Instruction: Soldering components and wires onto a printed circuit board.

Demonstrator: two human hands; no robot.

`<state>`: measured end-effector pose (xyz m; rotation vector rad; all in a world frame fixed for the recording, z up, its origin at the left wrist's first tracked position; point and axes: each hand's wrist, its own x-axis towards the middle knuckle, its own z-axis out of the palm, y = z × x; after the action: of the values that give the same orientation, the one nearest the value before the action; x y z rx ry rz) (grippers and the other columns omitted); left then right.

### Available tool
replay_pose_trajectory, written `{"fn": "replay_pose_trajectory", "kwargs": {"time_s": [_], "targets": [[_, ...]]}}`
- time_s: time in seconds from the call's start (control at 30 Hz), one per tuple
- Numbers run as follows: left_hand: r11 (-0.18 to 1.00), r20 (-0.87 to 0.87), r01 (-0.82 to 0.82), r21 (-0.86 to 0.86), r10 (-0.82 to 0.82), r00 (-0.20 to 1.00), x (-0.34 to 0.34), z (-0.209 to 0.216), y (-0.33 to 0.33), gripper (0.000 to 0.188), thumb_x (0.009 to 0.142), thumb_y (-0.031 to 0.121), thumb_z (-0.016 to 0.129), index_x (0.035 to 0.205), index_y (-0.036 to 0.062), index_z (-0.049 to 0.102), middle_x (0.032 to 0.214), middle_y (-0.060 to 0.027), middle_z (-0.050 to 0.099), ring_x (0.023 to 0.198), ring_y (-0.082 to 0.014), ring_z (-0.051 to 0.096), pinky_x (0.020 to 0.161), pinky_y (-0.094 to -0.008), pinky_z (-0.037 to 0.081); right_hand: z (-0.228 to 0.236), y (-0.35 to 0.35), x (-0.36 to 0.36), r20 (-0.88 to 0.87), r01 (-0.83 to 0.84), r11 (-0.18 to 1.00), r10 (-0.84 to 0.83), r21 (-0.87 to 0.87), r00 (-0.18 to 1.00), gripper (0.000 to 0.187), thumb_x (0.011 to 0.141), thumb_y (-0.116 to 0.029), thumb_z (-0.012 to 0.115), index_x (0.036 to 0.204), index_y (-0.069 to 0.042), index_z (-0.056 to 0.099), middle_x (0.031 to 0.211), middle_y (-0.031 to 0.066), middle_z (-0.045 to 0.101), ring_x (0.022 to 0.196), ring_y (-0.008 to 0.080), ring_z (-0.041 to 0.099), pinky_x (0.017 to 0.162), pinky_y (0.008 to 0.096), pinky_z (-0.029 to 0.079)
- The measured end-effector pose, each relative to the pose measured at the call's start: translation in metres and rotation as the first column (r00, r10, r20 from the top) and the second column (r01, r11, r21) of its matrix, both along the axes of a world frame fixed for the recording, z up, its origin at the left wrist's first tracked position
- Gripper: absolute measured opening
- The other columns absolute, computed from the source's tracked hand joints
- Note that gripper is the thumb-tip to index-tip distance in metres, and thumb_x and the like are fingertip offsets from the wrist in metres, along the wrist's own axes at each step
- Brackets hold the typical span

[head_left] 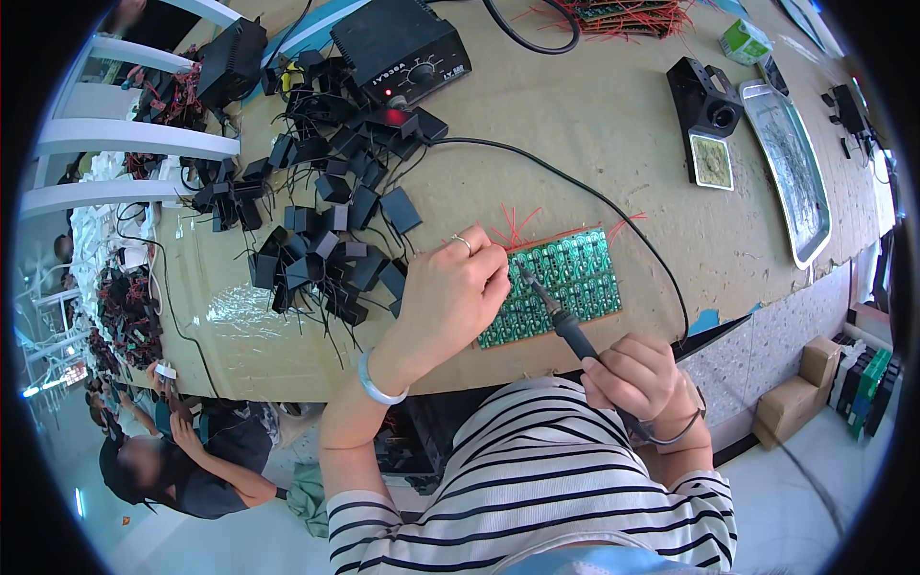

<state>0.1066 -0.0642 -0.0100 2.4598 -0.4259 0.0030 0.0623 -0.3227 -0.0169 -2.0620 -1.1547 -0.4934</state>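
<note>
A green circuit board panel (596, 278) lies on the bench in front of me, with thin red wires (515, 228) sticking out past its far edge. My right hand (634, 379) grips a soldering iron (573, 331) by its dark handle. The iron slants up and left over the panel, its metal tip near the panel's upper left part; whether it touches cannot be made out. My left hand (458, 287) is at the panel's left side with fingers curled and pinched together near the tip. What those fingertips hold is hidden.
A black soldering station (401, 53) stands at the back; its cable curves around the panel's right side. Several black boxes with leads (326, 244) pile up at left. At right are an iron stand with sponge (707, 120) and a metal tray (793, 177). Another person (206, 460) sits at lower left.
</note>
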Motion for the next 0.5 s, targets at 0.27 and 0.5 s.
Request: {"fn": "replay_pose_trajectory", "kwargs": {"time_s": [0.27, 0.5], "targets": [[0.997, -0.112, -0.056, -0.052, 0.050, 0.992, 0.002, 0.004, -0.003, 0.006, 0.079, 0.007, 0.069, 0.075, 0.0047, 0.065, 0.080, -0.0073, 0.061, 0.064, -0.0273, 0.064, 0.055, -0.0402, 0.050, 0.019, -0.003, 0.009, 0.062, -0.165, 0.965, 0.181, -0.205, 0.982, 0.014, 0.079, -0.001, 0.074, 0.083, -0.001, 0.061, 0.069, 0.0037, 0.057, 0.052, 0.0152, 0.053, 0.043, 0.0274, 0.043], [0.995, -0.193, -0.080, -0.054, 0.069, 0.979, 0.005, 0.011, -0.004, 0.007, 0.078, 0.006, 0.069, 0.073, 0.0028, 0.065, 0.077, -0.0096, 0.062, 0.062, -0.0283, 0.063, 0.057, -0.0403, 0.049, 0.012, -0.009, 0.005, -0.039, -0.101, 0.995, 0.100, -0.019, 0.994, 0.013, 0.079, -0.002, 0.073, 0.086, -0.003, 0.063, 0.067, 0.0008, 0.052, 0.055, 0.0146, 0.053, 0.047, 0.0288, 0.046]]}}
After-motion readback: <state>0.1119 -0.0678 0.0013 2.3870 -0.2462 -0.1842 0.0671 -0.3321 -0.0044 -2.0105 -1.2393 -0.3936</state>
